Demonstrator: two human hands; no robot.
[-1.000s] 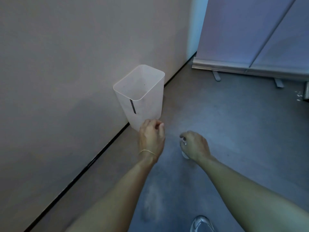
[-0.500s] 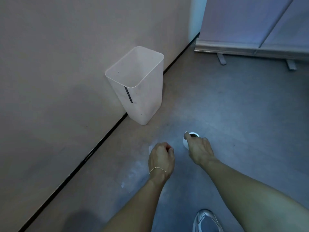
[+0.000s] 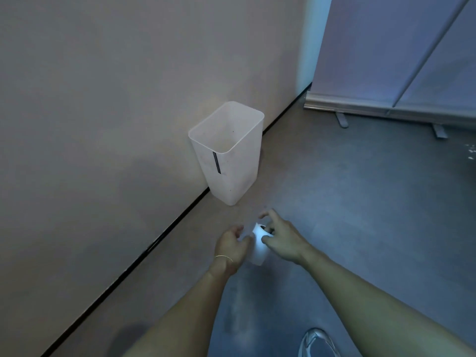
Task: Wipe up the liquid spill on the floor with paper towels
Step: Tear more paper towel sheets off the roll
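you have open floor (image 3: 360,202) from 1 to 4 o'clock of the paper towel roll (image 3: 258,249). the wall (image 3: 116,124) blocks 9 to 11 o'clock, the white bin (image 3: 229,161) stands near at 12, banner feet (image 3: 342,119) well apart at 1.

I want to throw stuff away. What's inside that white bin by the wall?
The white bin looks empty as far as its inside shows; its own near wall hides the very bottom.

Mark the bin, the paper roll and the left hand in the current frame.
bin (image 3: 233,176), head view: front wall, below the rim.
paper roll (image 3: 258,249), head view: white side between the two hands.
left hand (image 3: 230,247), head view: back of the hand, above the wrist bracelet.
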